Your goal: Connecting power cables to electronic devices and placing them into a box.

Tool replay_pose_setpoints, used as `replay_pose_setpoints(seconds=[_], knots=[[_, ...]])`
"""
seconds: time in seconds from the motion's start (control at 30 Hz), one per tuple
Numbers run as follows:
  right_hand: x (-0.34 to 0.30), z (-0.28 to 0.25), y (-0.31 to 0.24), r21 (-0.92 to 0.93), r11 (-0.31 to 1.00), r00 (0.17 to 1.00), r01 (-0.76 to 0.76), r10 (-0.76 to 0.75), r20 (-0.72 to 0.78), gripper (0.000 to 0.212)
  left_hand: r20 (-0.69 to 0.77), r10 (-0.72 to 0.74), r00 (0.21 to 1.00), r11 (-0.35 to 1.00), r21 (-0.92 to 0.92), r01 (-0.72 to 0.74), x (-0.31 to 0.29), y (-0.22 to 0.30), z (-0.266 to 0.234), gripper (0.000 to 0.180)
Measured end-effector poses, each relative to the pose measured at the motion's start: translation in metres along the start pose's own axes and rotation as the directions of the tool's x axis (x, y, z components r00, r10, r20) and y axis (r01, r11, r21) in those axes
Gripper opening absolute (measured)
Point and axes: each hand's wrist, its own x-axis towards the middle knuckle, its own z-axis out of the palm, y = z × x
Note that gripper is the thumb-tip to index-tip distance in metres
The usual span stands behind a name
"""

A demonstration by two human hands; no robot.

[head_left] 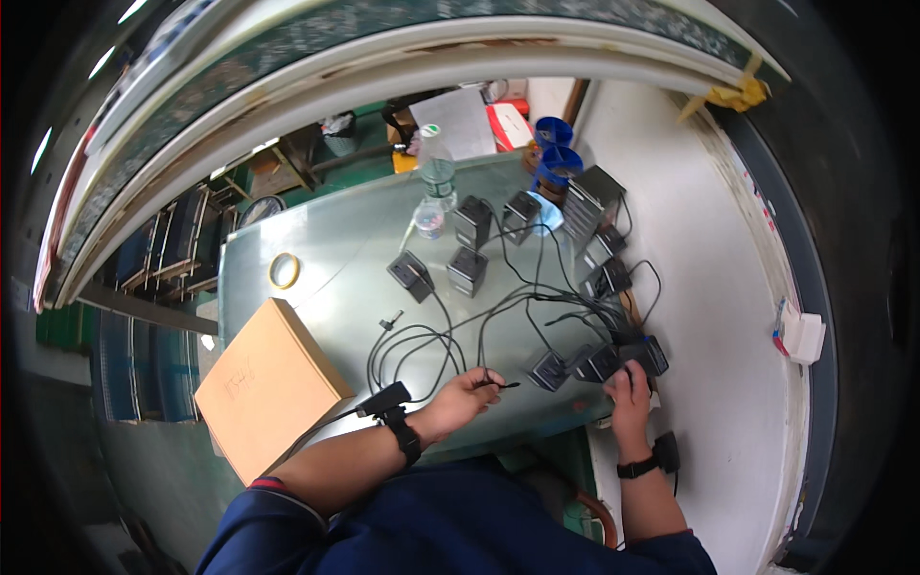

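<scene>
Over the near edge of the glass-topped table, my left hand [465,402] pinches a thin black cable [510,385], whose slim end sticks out past the fingertips. Farther right, my right hand [629,395] curls its fingers on a black power adapter [646,355] in the near-right cluster; the fingers partly hide it. Beside that hand lie another black adapter [596,363] and a smaller black block [548,371]. Black cables run from these and tangle across the table's middle. A loose coil of cable [412,347] lies beyond my left hand.
More black adapters [467,270] are spread over the table [316,220]. A cardboard box [273,388] lies at the left, near a yellow tape roll [284,270]. Toward the back stand a plastic bottle [436,168] and blue round holders [558,165]. A white ledge [709,287] borders the right.
</scene>
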Motion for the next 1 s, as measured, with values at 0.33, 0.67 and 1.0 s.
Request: replay_pose_setpoints(seconds=[0.33, 0.67, 1.0], knots=[[-0.069, 0.015, 0.047, 0.023, 0.921, 0.842, -0.39, 0.346, 0.413, 0.039, -0.039, 0.177, 0.983, 0.968, -0.172, -0.181, 0.002, -0.02, -0.009, 0.011], [-0.103, 0.116, -0.061, 0.162, 0.956, 0.943, -0.245, 0.197, 0.268, 0.036, 0.058, 0.166, 0.984, 0.983, -0.085, -0.161, -0.029, -0.003, -0.029, 0.019], [-0.119, 0.146, -0.061, -0.022, 0.98, 0.877, -0.196, 0.185, 0.443, 0.028, 0.136, 0.145, 0.98, 0.983, -0.131, -0.127, -0.06, -0.004, -0.04, 0.022]])
